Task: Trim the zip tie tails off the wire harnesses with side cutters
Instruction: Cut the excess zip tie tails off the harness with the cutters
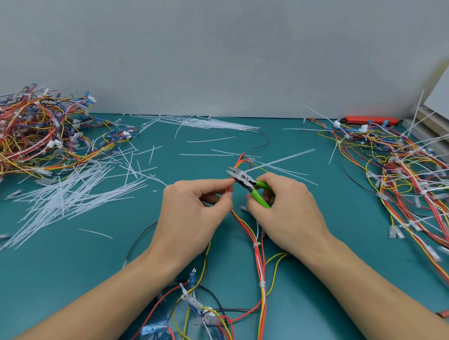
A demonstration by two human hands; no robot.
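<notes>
Harness between hands, cutters above.

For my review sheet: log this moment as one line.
left hand: pinches harness wires | right hand: grips side cutters | zip tie tail: uncut by the blades | cut tails: piled left

Single head-worn wide-angle view, angled forward and down onto the teal table, close above both hands, with the grey wall behind
</notes>
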